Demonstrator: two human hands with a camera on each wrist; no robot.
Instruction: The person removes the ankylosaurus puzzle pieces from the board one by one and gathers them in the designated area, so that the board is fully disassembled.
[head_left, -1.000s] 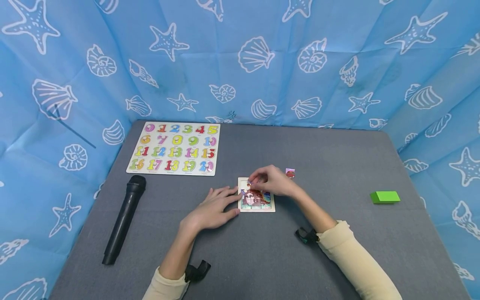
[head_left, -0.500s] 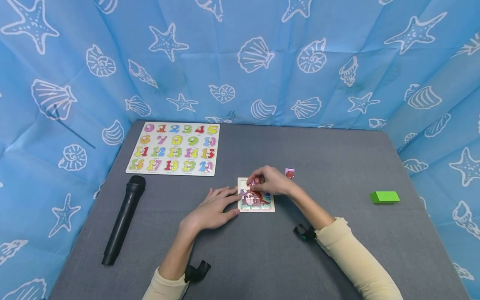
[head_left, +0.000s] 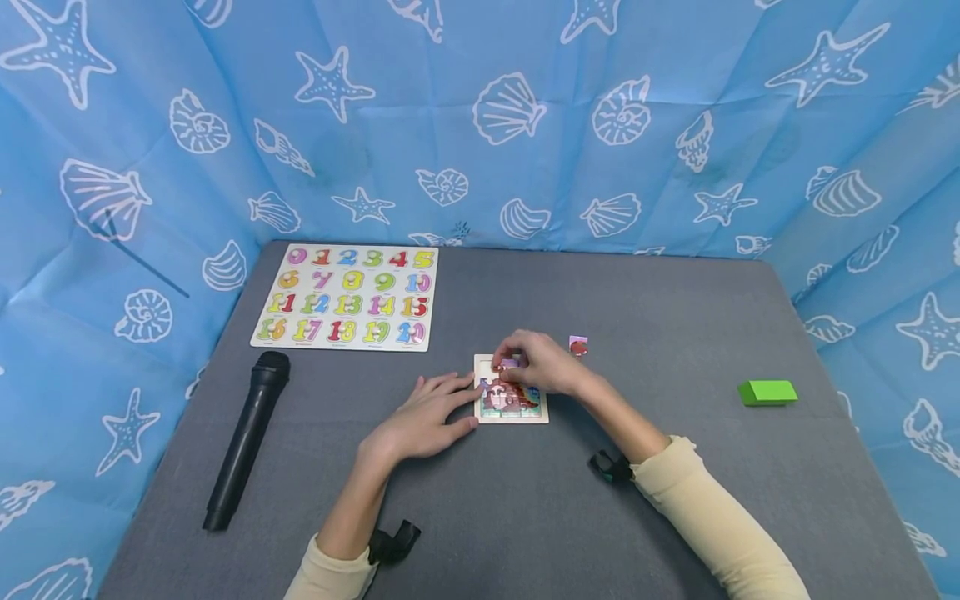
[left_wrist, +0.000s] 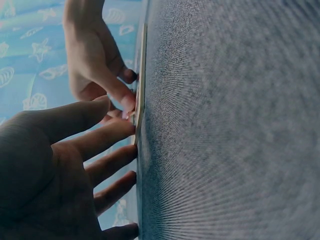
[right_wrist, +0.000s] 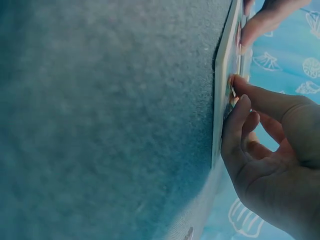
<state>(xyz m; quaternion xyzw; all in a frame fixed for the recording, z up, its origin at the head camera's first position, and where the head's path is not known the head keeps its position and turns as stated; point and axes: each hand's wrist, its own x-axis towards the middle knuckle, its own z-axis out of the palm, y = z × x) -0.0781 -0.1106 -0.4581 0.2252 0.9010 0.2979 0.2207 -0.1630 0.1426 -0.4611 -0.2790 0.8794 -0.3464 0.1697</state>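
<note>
A small square jigsaw puzzle board (head_left: 517, 420) lies on the table in the head view, with a pale wooden rim and a picture of a brown-haired figure. Over its upper part, my right hand (head_left: 542, 363) pinches a pinkish puzzle piece (head_left: 510, 364) between thumb and fingers, low against the board; the fingers partly cover it. My left hand (head_left: 422, 422) lies flat with fingers spread, its fingertips touching the board's left edge. From the left wrist view, the left fingers (left_wrist: 112, 165) look straight. One loose puzzle piece (head_left: 578, 345), pink and red, rests beyond the right hand.
A white number board (head_left: 341, 342) with coloured digits lies at the back left. Nearer the left edge is a black microphone (head_left: 247, 442). A green block (head_left: 768, 392) sits far right. Blue shell-patterned curtain (head_left: 555, 167) encloses the grey table (head_left: 660, 317).
The pinched puzzle piece has turned slightly, and more of its pink face shows between the right fingers. The right hand has barely shifted; the left hand stays in place.
</note>
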